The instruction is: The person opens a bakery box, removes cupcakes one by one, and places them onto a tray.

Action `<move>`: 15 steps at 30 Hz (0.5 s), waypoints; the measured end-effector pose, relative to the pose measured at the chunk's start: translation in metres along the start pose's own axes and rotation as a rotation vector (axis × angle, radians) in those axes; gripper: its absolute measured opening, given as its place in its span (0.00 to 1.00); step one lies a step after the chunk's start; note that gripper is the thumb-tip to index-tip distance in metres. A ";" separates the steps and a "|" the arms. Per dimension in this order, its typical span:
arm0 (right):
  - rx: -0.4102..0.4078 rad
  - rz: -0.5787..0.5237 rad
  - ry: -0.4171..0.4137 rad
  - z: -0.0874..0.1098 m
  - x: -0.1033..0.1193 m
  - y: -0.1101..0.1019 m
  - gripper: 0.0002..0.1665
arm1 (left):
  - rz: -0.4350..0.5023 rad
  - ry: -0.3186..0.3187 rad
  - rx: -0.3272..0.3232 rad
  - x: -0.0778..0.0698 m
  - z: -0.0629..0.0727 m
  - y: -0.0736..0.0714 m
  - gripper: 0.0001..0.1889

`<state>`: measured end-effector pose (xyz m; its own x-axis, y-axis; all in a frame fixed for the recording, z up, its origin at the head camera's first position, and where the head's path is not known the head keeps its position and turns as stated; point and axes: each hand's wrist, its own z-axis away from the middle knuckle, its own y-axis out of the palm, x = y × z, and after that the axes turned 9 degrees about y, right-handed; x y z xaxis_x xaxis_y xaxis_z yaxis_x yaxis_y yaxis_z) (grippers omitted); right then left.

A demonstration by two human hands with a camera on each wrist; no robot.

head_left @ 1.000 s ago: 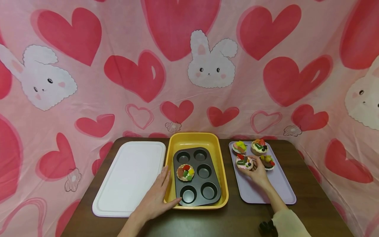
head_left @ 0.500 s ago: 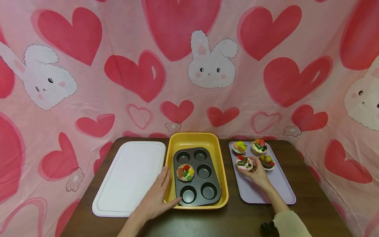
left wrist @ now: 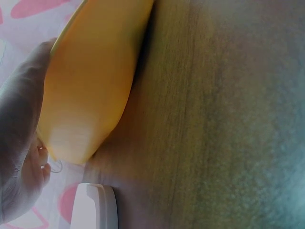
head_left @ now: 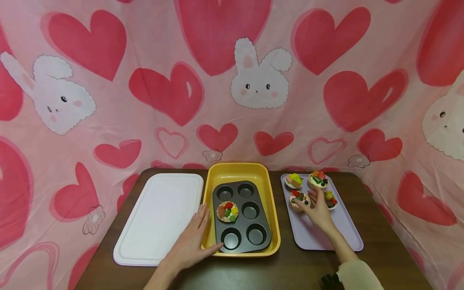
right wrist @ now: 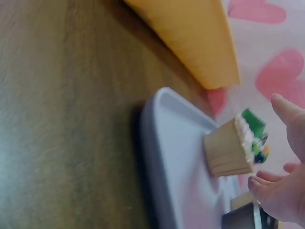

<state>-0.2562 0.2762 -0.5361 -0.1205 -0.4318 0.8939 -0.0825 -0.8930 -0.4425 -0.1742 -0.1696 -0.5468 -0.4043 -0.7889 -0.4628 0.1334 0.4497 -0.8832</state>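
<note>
At the front left corner of the yellow bin point(head_left: 273, 237), my left hand point(head_left: 186, 247) rests on the rim with its fingers straight and thumb spread. Inside the bin lies a dark muffin tin point(head_left: 242, 233) with one fruit-topped toy cupcake point(head_left: 227, 212) in a left cup. My right hand point(head_left: 320, 213) hovers over the lavender tray point(head_left: 308, 237), thumb and fingers parted around the near-left cupcake point(right wrist: 226, 150). That cupcake stands upright on the tray, and the right wrist view shows a gap between it and the fingers. A dark-topped cupcake point(head_left: 331, 200) is partly hidden behind the hand.
Two more cupcakes sit at the tray's far end, one with yellow topping point(head_left: 294, 181) and one with a strawberry point(head_left: 318, 180). A white board point(head_left: 159, 217) lies left of the bin. A heart-and-rabbit cloth point(head_left: 224, 112) hangs behind the brown table point(head_left: 253, 272).
My right hand has let go of the near-left cupcake, its fingers lifting and spreading away from it. The cupcake stays on the tray. My left hand has stayed in place.
</note>
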 end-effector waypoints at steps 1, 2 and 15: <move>-0.006 0.013 -0.014 0.000 0.002 0.000 0.60 | -0.002 0.000 0.002 0.000 0.000 0.000 0.66; -0.009 0.033 -0.026 0.000 0.004 -0.001 0.60 | -0.006 -0.002 0.005 0.000 0.000 0.000 0.66; 0.006 0.435 -0.264 0.013 0.033 0.027 0.64 | -0.054 0.022 0.023 0.000 0.000 -0.002 0.65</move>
<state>-0.2492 0.2360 -0.5179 0.1122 -0.7808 0.6146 -0.0746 -0.6234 -0.7784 -0.1745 -0.1706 -0.5448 -0.4308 -0.8023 -0.4132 0.1316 0.3971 -0.9083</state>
